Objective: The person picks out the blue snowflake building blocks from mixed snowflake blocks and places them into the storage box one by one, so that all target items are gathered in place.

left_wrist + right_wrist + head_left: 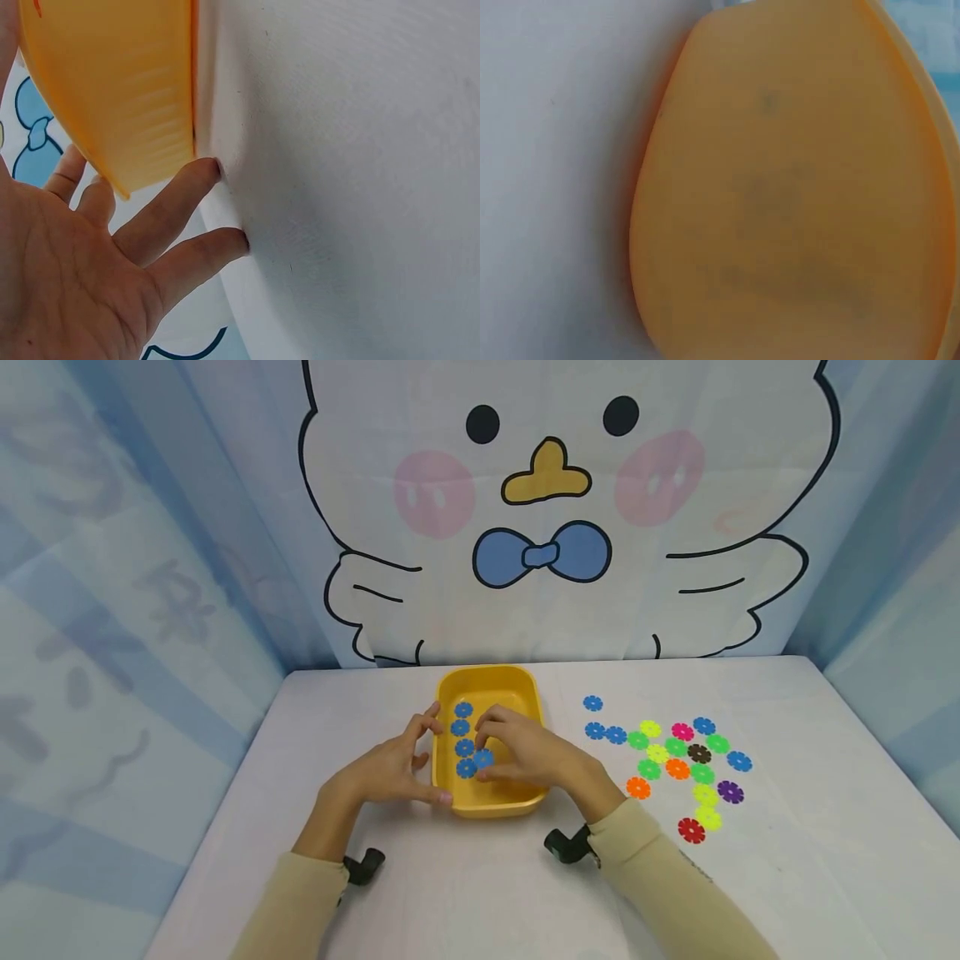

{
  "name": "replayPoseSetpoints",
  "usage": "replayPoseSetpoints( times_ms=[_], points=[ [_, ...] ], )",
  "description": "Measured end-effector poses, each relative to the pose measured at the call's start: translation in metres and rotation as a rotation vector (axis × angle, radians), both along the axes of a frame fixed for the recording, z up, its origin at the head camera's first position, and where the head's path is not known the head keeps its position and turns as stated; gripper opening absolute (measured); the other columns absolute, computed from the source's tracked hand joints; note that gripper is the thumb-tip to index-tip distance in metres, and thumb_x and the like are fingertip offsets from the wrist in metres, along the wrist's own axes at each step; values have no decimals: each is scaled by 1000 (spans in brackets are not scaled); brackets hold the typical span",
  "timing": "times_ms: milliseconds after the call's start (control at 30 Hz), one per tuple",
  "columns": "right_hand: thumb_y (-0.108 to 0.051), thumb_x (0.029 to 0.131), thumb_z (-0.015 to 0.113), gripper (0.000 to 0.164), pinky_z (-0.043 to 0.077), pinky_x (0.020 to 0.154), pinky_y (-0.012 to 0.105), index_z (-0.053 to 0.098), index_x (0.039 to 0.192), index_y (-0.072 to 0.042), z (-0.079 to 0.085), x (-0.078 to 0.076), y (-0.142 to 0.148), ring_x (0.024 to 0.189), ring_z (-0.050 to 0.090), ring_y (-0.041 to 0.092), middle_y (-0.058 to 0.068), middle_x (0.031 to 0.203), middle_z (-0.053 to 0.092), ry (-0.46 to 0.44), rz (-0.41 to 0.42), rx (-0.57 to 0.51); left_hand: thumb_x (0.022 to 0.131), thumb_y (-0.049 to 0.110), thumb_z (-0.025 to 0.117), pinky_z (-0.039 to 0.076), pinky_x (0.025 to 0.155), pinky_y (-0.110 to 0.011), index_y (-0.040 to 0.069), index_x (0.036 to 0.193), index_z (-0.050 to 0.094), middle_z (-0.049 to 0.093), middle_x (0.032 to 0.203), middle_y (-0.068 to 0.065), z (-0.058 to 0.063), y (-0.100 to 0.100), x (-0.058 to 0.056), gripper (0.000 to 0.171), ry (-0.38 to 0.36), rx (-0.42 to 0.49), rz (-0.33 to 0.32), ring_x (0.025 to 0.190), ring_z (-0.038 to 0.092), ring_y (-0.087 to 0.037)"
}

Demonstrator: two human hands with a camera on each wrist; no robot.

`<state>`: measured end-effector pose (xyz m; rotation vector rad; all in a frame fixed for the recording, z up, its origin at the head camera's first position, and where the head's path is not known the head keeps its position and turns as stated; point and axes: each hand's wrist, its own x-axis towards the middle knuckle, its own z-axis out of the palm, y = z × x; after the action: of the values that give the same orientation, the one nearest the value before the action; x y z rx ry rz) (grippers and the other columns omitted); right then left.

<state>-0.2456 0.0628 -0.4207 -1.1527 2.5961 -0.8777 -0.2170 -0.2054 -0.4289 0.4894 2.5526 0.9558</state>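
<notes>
A yellow tray (498,811) sits on the white table, its wall close up in both wrist views. Several blue flower-shaped discs (460,727) form a column along its left side. Reaching over the tray, my right hand (525,748) pinches another blue disc (483,759) between thumb and fingers, beside the lower end of that column. My left hand (390,768) is at the tray's left side, thumb by the near corner and fingers along the rim. In the left wrist view its fingers (169,214) are spread beside the tray wall. The tray wall (795,187) hides the right hand in its wrist view.
Right of the tray lie loose flower discs in several colours, among them a brown disc (699,753), a purple disc (731,792) and a red disc (692,831). A cartoon-printed curtain (547,627) hangs behind the table (465,893).
</notes>
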Motion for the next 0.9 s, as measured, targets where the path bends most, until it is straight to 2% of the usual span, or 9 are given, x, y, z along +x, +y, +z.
replayPoseSetpoints(
  times_ms=[200, 500, 700, 900],
  points=[
    [-35, 86, 85, 31, 46, 114, 40, 70, 107, -18, -1, 3, -8, 123, 54, 21, 0, 130, 57, -28, -19, 83, 76, 48, 90, 46, 113, -49, 24, 143, 28, 0, 173, 12, 1, 0, -1, 95, 7, 7, -16, 127, 63, -35],
    [-39, 86, 84, 30, 49, 109, 36, 74, 109, -21, -8, 6, -19, 119, 54, 19, -3, 127, 59, 4, 49, 170, 77, 44, 91, 42, 116, -49, 22, 142, 29, -1, 174, 8, 0, -1, -1, 93, -13, 46, -22, 130, 61, -36],
    [-42, 85, 84, 29, 42, 116, 45, 75, 108, -26, -15, 7, -25, 131, 51, 25, 0, 140, 57, 14, 65, 208, 76, 44, 91, 43, 115, -47, 21, 142, 29, -1, 174, 6, -1, 0, -1, 94, -15, 73, -31, 133, 58, -36],
    [-41, 86, 83, 24, 33, 122, 52, 77, 105, -28, -20, 5, -29, 143, 42, 30, 1, 151, 53, 52, 93, 232, 76, 48, 90, 44, 115, -47, 23, 141, 30, -1, 174, 8, -1, -1, -2, 92, -10, 48, -26, 132, 59, -35]
  ],
)
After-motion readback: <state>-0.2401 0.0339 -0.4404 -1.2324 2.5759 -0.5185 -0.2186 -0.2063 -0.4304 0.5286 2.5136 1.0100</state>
